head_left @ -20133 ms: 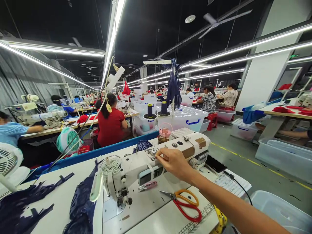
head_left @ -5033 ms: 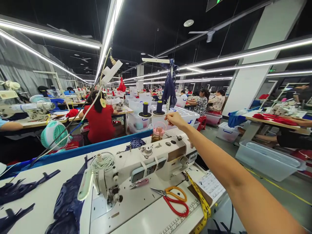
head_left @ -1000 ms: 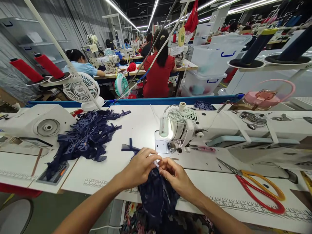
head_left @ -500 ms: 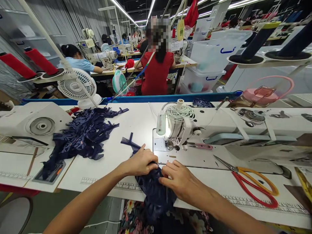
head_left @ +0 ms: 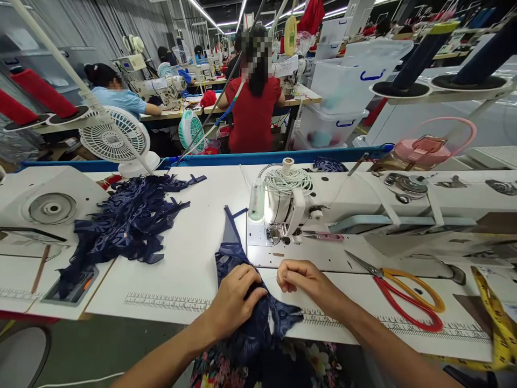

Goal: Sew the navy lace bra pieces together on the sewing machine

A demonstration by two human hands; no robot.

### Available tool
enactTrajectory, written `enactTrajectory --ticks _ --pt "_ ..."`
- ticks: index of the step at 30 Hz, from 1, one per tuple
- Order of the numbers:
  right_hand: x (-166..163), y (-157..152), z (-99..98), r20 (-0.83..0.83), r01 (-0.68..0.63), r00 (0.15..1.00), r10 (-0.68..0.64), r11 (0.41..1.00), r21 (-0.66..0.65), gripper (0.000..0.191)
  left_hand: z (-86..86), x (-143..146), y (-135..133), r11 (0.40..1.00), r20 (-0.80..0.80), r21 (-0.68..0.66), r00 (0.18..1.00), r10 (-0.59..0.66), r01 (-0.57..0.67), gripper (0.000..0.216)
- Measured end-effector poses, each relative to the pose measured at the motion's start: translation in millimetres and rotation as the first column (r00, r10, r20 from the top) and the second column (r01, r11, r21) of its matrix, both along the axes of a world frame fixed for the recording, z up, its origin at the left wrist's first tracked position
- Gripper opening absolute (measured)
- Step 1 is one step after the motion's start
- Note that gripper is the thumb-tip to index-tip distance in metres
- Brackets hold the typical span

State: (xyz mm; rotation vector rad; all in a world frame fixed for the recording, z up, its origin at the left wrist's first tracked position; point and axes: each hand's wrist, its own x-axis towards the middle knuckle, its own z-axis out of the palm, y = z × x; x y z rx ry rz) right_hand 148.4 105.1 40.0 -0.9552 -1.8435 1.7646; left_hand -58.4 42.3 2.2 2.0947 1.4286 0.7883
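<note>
A navy garment piece [head_left: 230, 253] of sheer, patterned fabric lies over the table's front edge and hangs toward the lap, its narrow strap end pointing at the sewing machine. Curled over its middle, my left hand [head_left: 241, 291] grips the cloth. My right hand [head_left: 305, 280] is off the fabric, just to its right, with thumb and fingers pinched together. Whatever is in that pinch, if anything, is too small to make out. The sewing machine's needle area [head_left: 278, 231] sits beyond both hands, apart from the cloth.
Scissors [head_left: 404, 296] with orange and red handles lie at right, near a yellow tape measure [head_left: 495, 318]. Small snips [head_left: 323, 236] rest by the machine. A pile of navy pieces [head_left: 129, 215] lies at left, before a white fan [head_left: 115, 134]. Co-workers sit at machines ahead.
My left hand has moved nearer the table edge with the cloth. My right hand has let go of the fabric and closed into a pinch. The strap end now stretches toward the back.
</note>
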Motion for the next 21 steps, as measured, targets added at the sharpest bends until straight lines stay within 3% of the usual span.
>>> enactTrajectory --ticks 3,6,9,11,12,13,14,15,17,21 --pt "-2 -7 5.8 0.015 -0.002 1.000 0.001 0.999 0.041 0.025 -0.9 7 3 0.999 -0.150 0.041 0.988 0.035 -0.029 0.005" --pt "-6 -22 16.3 0.064 -0.094 0.994 0.083 0.978 0.186 0.024 -0.9 15 6 0.994 -0.306 0.072 0.947 0.097 -0.079 0.012" --pt "1 -25 24.6 0.058 -0.139 0.990 0.127 0.943 0.304 0.027 3.0 15 9 0.996 -0.265 0.028 0.960 0.087 -0.083 0.017" --pt "16 -12 21.7 0.127 -0.033 0.992 -0.023 0.908 0.418 0.027 7.7 10 11 0.996 -0.139 -0.043 0.988 0.070 -0.077 0.017" --pt "26 -1 17.2 0.214 0.029 0.964 -0.161 0.857 0.515 0.027 10.3 7 12 0.994 -0.070 -0.082 0.995 0.065 -0.070 0.018" --pt "37 12 11.1 0.312 0.054 0.890 -0.332 0.757 0.651 0.028 12.9 4 13 0.991 -0.010 -0.118 0.998 0.061 -0.061 0.019" --pt "48 25 3.9 0.417 -0.004 0.755 -0.506 0.633 0.774 0.028 15.1 1 13 0.988 0.039 -0.147 0.997 0.060 -0.054 0.020" --pt "58 38 -3.6 0.515 -0.118 0.597 -0.615 0.568 0.815 0.029 16.9 -1 14 0.984 0.075 -0.172 0.995 0.063 -0.049 0.021" --pt "74 60 -16.7 0.565 -0.191 0.500 -0.656 0.553 0.811 0.028 19.1 -4 15 0.977 0.118 -0.207 0.989 0.086 -0.060 0.024" --pt "77 67 -27.1 0.592 -0.251 0.510 -0.624 0.550 0.796 0.027 18.3 -6 18 0.969 0.157 -0.231 0.979 0.129 -0.091 0.027"
